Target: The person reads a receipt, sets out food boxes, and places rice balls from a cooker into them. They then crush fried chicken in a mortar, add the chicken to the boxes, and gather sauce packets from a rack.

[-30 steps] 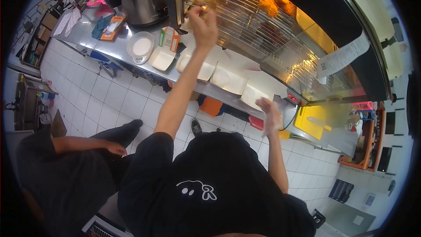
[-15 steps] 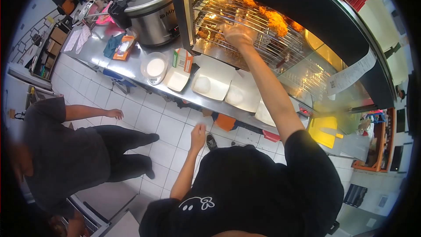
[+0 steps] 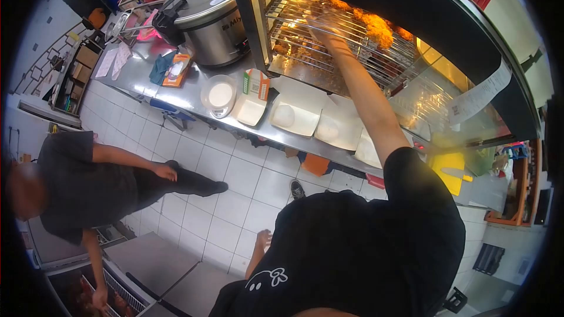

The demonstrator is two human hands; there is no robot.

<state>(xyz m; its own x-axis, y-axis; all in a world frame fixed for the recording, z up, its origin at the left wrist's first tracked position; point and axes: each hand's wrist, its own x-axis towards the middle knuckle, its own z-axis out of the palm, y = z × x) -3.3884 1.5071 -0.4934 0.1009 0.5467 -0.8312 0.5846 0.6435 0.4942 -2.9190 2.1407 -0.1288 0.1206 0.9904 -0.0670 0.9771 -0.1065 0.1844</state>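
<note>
My right hand (image 3: 326,28) reaches into the lit food warmer (image 3: 249,23), blurred among the bars of the wire rack (image 3: 352,44). A clear plastic glove seems to cover it, and its fingertips are hidden. Pieces of fried chicken (image 3: 376,29) lie on the rack just right of the hand. Close to my body, low over the floor, my left hand (image 3: 264,239) has its fingers curled in, with nothing visible in them. Below the warmer, open paper boxes (image 3: 298,103) stand along the counter, with white rice mounds (image 3: 284,114) in some.
A large steel rice cooker (image 3: 212,38) stands left of the warmer. Beside the boxes is a bowl of white food (image 3: 220,94). A knife (image 3: 455,172) lies on a yellow cutting board (image 3: 447,167) at right. A co-worker (image 3: 88,182) reaches into an open chest (image 3: 79,276) at lower left.
My right hand has gone deeper into the warmer, behind the bars. My left hand has dropped back toward my body. The co-worker has turned and lowered an arm into the chest.
</note>
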